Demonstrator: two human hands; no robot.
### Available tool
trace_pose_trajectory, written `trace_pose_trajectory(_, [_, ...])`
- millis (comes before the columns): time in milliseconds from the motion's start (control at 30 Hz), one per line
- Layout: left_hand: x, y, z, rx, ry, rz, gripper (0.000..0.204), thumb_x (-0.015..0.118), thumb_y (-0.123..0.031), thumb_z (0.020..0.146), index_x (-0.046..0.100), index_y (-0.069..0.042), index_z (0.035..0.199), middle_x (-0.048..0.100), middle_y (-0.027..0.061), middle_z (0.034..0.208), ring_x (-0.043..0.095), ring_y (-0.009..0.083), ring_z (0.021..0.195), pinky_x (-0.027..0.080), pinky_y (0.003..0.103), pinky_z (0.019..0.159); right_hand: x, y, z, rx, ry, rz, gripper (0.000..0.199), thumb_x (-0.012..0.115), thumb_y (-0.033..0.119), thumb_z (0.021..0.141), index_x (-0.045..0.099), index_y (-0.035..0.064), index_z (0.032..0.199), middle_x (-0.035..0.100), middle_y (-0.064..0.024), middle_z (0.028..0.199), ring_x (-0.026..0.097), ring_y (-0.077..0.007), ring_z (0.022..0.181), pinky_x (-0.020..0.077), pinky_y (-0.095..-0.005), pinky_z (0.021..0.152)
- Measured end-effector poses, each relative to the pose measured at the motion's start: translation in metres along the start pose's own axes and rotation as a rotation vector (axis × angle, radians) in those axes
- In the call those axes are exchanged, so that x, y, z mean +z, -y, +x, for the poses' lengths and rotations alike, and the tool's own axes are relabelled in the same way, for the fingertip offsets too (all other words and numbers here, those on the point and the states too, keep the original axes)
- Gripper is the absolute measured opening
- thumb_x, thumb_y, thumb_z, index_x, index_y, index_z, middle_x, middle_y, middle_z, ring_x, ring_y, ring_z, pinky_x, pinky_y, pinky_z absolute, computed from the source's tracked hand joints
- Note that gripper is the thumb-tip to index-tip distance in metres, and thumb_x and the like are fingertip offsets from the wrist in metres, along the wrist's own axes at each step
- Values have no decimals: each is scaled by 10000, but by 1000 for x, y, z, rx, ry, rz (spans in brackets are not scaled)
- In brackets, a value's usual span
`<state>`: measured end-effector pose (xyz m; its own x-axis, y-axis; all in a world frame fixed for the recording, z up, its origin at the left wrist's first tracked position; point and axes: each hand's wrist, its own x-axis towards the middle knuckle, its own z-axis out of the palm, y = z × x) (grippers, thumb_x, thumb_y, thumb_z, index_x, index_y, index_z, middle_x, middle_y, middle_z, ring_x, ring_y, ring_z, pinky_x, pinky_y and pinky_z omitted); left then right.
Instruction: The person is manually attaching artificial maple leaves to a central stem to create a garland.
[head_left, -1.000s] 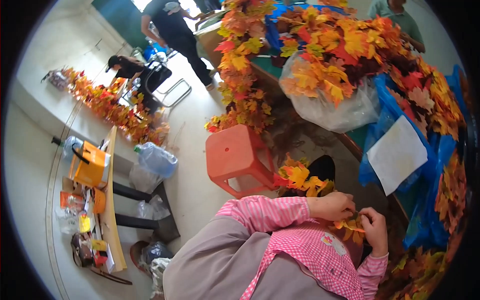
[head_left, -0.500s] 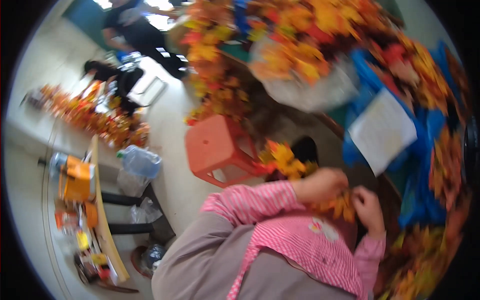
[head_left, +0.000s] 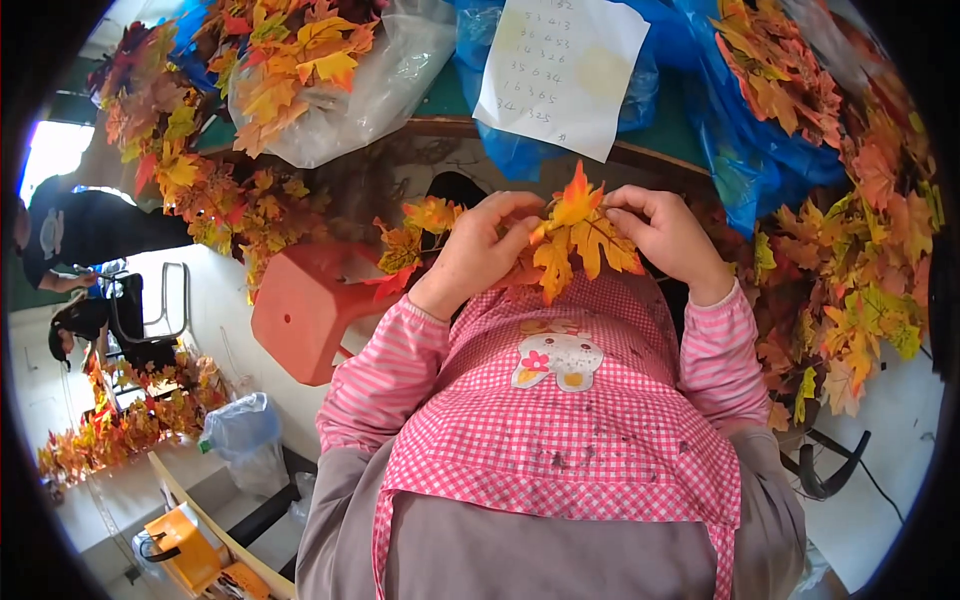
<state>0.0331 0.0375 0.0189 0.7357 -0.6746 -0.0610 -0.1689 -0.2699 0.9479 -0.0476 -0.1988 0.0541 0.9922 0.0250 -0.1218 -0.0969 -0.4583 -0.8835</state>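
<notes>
My left hand point(head_left: 480, 255) and my right hand point(head_left: 668, 238) meet in front of my chest over a pink checked apron point(head_left: 560, 420). Both hold a sprig of artificial orange and yellow maple leaves point(head_left: 585, 232). My left fingers pinch its stem near the middle, and my right fingers close on its upper right side. More of the same leaves point(head_left: 420, 235) trail off to the left of my left hand.
A table edge point(head_left: 450, 128) runs above my hands, carrying a clear bag of leaves point(head_left: 330, 80), blue bags point(head_left: 760, 140) and a white sheet of paper point(head_left: 565, 70). An orange plastic stool point(head_left: 310, 310) stands at left. Leaf garlands point(head_left: 850, 300) pile at right. Other people point(head_left: 70, 240) work far left.
The view has swung toward the table, so my hands now sit higher and larger in the picture. Both hands still hold the leaf sprig, lifted up in front of my chest.
</notes>
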Motion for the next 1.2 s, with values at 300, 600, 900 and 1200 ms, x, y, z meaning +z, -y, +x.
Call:
trace_pose_trajectory(300, [-8, -7, 0, 263, 59, -36, 192, 609, -122, 906, 646, -31, 1071, 634, 76, 1056, 610, 159, 950, 481, 286, 805, 3, 5, -2, -11, -32, 5, 175, 573, 96, 904, 641, -26, 1008, 682, -129, 836, 631, -142, 759, 486, -281, 702])
trace_pose_trajectory(600, [30, -1, -21, 338, 6, 1066, 497, 625, -200, 768, 573, -58, 1242, 567, 51, 1270, 568, 217, 1043, 424, 435, 829, 8, 5, -5, 28, -7, 0, 145, 565, 86, 923, 629, -24, 991, 572, 15, 716, 501, -49, 659, 419, -222, 591])
trace_pose_trajectory(900, [41, -7, -15, 530, 193, 534, 502, 630, -131, 800, 528, -58, 1286, 488, 140, 1372, 652, 303, 952, 550, 396, 747, 8, -5, -6, -4, -37, 8, 132, 565, 82, 919, 625, -18, 981, 571, 20, 719, 501, -47, 666, 428, -213, 607])
trace_pose_trajectory(1200, [3, -59, -26, 421, -27, 652, 376, 594, 24, 734, 654, -88, 1088, 666, 120, 1054, 670, 287, 849, 552, 332, 687, 5, -5, -9, 41, -90, -29, 131, 566, 87, 917, 622, -17, 971, 570, 16, 704, 498, -48, 635, 423, -223, 577])
